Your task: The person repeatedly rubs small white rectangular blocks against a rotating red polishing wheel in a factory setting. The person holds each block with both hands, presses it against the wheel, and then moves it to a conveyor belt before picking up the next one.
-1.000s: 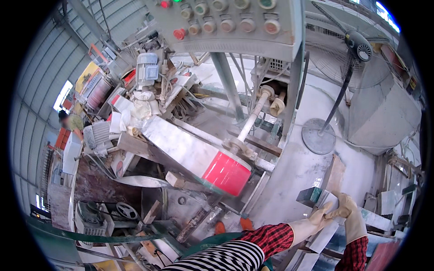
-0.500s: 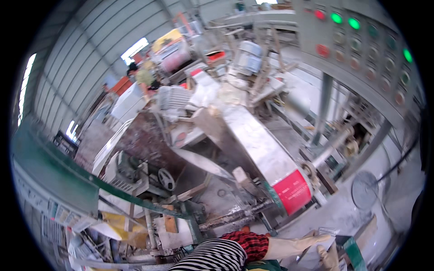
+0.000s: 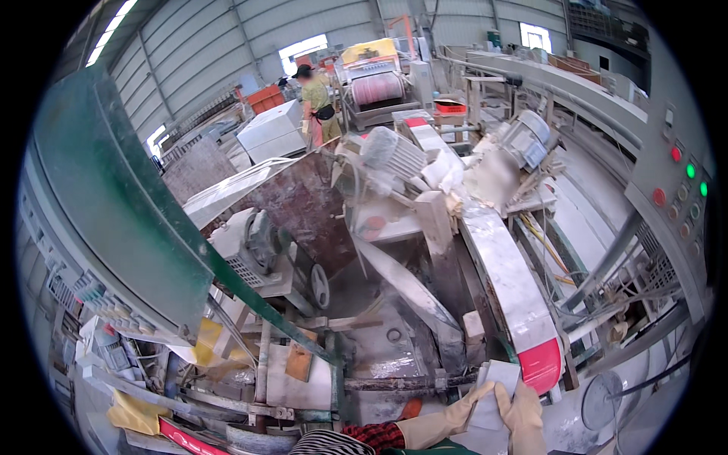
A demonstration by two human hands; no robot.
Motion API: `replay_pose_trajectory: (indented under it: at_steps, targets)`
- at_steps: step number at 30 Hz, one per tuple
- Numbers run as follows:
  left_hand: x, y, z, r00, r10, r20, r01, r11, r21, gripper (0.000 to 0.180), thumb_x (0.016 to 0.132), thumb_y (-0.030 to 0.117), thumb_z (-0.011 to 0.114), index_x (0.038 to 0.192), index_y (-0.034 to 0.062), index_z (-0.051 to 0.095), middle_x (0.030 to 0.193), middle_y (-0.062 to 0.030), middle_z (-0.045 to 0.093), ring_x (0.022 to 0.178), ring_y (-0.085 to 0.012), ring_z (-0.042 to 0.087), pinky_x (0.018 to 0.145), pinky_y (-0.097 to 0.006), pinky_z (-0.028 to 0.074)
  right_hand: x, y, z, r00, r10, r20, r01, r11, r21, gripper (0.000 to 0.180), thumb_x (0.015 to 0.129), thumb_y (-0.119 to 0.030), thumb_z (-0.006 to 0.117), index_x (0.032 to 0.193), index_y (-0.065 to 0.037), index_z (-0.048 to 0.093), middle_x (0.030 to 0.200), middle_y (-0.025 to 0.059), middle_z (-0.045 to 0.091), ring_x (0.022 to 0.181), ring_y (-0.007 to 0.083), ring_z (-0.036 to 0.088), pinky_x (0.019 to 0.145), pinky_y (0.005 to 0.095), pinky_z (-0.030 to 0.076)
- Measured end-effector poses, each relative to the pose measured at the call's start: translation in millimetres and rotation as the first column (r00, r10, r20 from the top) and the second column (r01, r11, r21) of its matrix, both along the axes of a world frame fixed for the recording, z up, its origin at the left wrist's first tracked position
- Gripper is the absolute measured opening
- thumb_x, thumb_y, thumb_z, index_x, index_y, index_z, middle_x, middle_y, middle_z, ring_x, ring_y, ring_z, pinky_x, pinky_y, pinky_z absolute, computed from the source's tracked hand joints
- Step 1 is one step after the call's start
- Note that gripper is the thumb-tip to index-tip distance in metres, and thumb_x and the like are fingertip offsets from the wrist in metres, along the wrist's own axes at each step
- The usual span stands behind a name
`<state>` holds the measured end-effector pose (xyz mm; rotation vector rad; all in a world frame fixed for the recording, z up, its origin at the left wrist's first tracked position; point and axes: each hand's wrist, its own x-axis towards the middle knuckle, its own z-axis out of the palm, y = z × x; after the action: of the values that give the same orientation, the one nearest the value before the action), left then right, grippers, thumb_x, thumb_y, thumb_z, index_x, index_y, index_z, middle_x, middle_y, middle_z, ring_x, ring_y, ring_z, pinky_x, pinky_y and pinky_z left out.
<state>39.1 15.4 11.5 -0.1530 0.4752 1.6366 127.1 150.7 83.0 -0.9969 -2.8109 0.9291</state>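
Note:
Both my hands wear long cream rubber gloves at the bottom of the view. Between them is a pale flat slab (image 3: 500,374), tilted. My left hand (image 3: 469,408) reaches in from the left, below a red-and-black checked sleeve, and its fingers close over the slab's left side. My right hand (image 3: 525,417) grips the slab's right side, its thumb toward the left fingers. Just beyond the hands is the red near end (image 3: 541,365) of a narrow belt conveyor with a wet, whitish belt (image 3: 504,280).
A green cabinet (image 3: 114,205) and its slanting green bar fill the left. A motor (image 3: 246,241) and handwheel (image 3: 321,286) stand behind the bar. At right is a control panel (image 3: 680,182) with lit buttons. A person (image 3: 317,106) stands farther back near a white block (image 3: 271,130).
My view has swung left and levelled out. My gloved hands, earlier apart at the lower right with the right one partly hidden, are now together on the pale slab.

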Motion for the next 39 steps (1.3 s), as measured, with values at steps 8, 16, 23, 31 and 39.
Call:
replay_pose_trajectory:
  at_steps: [8, 16, 23, 31, 39]
  targets:
    - [-39.2, -31.9, 25.5, 0.957, 0.25, -0.147, -0.255, 0.967, -0.015, 0.064, 0.098, 0.048, 0.062, 0.146, 0.0094, 0.047, 0.139, -0.0098, 0.059, 0.122, -0.0222, 0.061, 0.102, -0.041, 0.051, -60.9, -63.8, 55.1, 0.986, 0.091, 0.14, -0.082, 0.994, -0.066, 0.129, 0.059, -0.049, 0.091, 0.158, -0.009, 0.019, 0.142, 0.0284, 0.045, 0.133, 0.0417, 0.048, 0.106, 0.0468, 0.046]
    - [-54.1, -54.4, 23.5, 0.939, 0.312, -0.145, -0.281, 0.939, 0.197, 0.061, 0.1, 0.035, 0.062, 0.15, 0.0093, 0.039, 0.141, -0.0135, 0.055, 0.123, -0.027, 0.061, 0.102, -0.043, 0.053, -78.7, -54.7, 26.1, 0.988, 0.109, -0.107, -0.137, 0.941, -0.308, 0.124, 0.052, -0.02, 0.095, 0.156, -0.004, 0.029, 0.15, 0.0216, 0.047, 0.138, 0.0324, 0.047, 0.113, 0.0397, 0.041]
    - [-62.0, -51.4, 34.1, 0.99, 0.132, -0.049, -0.115, 0.959, 0.257, 0.059, 0.099, 0.036, 0.062, 0.146, 0.0059, 0.045, 0.135, -0.0151, 0.061, 0.122, -0.0286, 0.062, 0.103, -0.046, 0.052, -72.5, -27.0, 33.8, 0.99, 0.053, -0.128, -0.092, 0.943, -0.321, 0.121, 0.056, -0.015, 0.094, 0.158, -0.018, 0.029, 0.147, 0.0273, 0.045, 0.134, 0.04, 0.049, 0.113, 0.0406, 0.041]
    - [-68.6, -60.5, 19.5, 0.978, 0.209, -0.004, -0.208, 0.976, 0.066, 0.065, 0.096, 0.045, 0.063, 0.145, 0.0054, 0.046, 0.133, -0.0165, 0.06, 0.122, -0.0381, 0.059, 0.104, -0.059, 0.049, -9.2, 77.2, -72.1, 0.495, -0.796, -0.348, -0.001, 0.4, -0.916, 0.057, 0.086, 0.007, 0.064, 0.14, -0.001, 0.051, 0.122, 0.0125, 0.067, 0.105, 0.024, 0.067, 0.093, 0.0377, 0.056]
    - [-77.2, -61.0, 21.0, 0.929, 0.369, -0.043, -0.37, 0.928, -0.049, 0.067, 0.097, 0.059, 0.05, 0.142, 0.0091, 0.048, 0.13, -0.0105, 0.059, 0.12, -0.0351, 0.058, 0.1, -0.064, 0.047, -48.2, 85.0, -120.6, 0.16, -0.971, -0.175, 0.155, 0.2, -0.967, 0.044, 0.089, 0.003, 0.065, 0.132, 0.0, 0.053, 0.114, 0.0136, 0.068, 0.104, 0.0273, 0.069, 0.085, 0.0389, 0.06]
